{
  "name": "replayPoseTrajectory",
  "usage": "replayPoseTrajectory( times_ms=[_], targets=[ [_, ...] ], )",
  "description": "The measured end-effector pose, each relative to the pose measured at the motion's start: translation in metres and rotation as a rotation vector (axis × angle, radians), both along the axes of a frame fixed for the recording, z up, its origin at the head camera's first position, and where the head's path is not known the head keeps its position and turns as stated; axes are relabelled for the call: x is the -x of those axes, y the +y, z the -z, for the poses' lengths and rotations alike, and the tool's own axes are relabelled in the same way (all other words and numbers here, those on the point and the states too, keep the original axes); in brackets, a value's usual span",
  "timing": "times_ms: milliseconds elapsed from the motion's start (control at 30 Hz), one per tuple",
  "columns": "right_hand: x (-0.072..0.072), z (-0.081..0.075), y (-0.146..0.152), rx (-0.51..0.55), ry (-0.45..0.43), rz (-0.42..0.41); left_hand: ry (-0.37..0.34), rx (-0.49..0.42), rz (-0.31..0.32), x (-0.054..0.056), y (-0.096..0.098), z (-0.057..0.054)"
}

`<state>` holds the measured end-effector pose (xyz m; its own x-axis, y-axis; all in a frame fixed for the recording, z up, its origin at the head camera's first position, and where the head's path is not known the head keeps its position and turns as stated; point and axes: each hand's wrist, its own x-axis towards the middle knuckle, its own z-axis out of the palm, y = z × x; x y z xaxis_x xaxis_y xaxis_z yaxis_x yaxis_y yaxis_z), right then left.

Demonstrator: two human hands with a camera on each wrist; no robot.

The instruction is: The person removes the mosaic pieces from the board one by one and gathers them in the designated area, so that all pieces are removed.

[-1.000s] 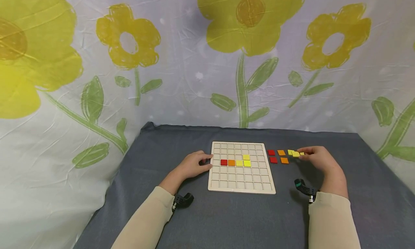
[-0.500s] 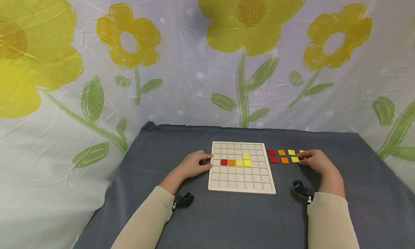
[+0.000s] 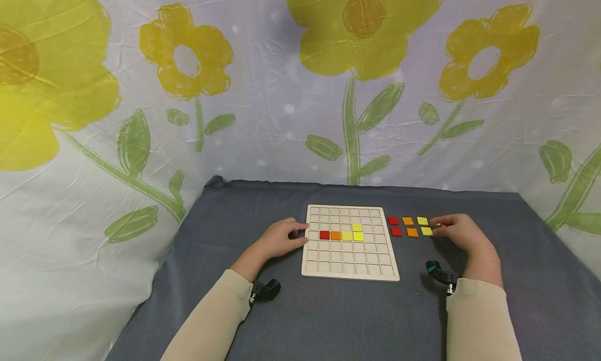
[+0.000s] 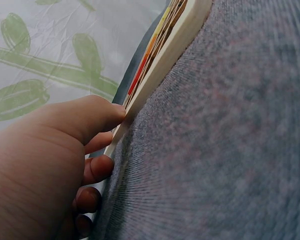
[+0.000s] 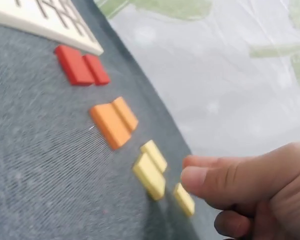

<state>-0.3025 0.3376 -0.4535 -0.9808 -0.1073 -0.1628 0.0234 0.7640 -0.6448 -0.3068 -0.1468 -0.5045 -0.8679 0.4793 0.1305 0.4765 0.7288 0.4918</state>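
Observation:
My left hand (image 3: 280,239) rests against the left edge of a pale wooden grid board (image 3: 349,257), thumb and fingertip touching its rim. In one row of the board sit a red tile (image 3: 324,235), an orange tile (image 3: 335,236) and two yellow tiles (image 3: 352,236); another yellow tile (image 3: 357,228) lies just above the row's right end. To the right of the board, my right hand (image 3: 462,233) pinches a small yellow tile (image 5: 184,200) between thumb and finger, partly hidden in the head view. Beside those fingertips lie two loose yellow tiles (image 3: 422,221).
Between the board and the loose yellow tiles lie two red tiles (image 3: 396,231) and two orange tiles (image 3: 412,232), in neat columns. Dark grey cloth (image 3: 347,319) covers the table. A flower-patterned curtain (image 3: 263,116) hangs behind and at the sides.
The bunched yellow tiles have been separated: one has moved down below another into a column. My right fingers have shifted to the remaining yellow tile. The left hand and board stay still.

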Motion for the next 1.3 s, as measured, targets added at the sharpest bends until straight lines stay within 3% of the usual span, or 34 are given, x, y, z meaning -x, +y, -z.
replayPoseTrajectory(
  times_ms=[267, 633, 1033, 1300],
  targets=[
    [-0.003, -0.017, -0.008, 0.06, 0.011, 0.034, 0.0, 0.007, -0.002, 0.0, 0.0, -0.001],
    [-0.007, -0.044, -0.037, 0.048, 0.11, -0.031, 0.003, 0.001, -0.001, 0.0, 0.0, 0.001],
    [-0.002, -0.047, -0.075, 0.115, 0.149, -0.121, -0.007, 0.006, -0.004, -0.002, 0.001, -0.001],
    [0.006, -0.041, -0.099, 0.135, 0.143, -0.193, -0.006, -0.007, -0.004, -0.002, 0.0, 0.0]
  ],
)
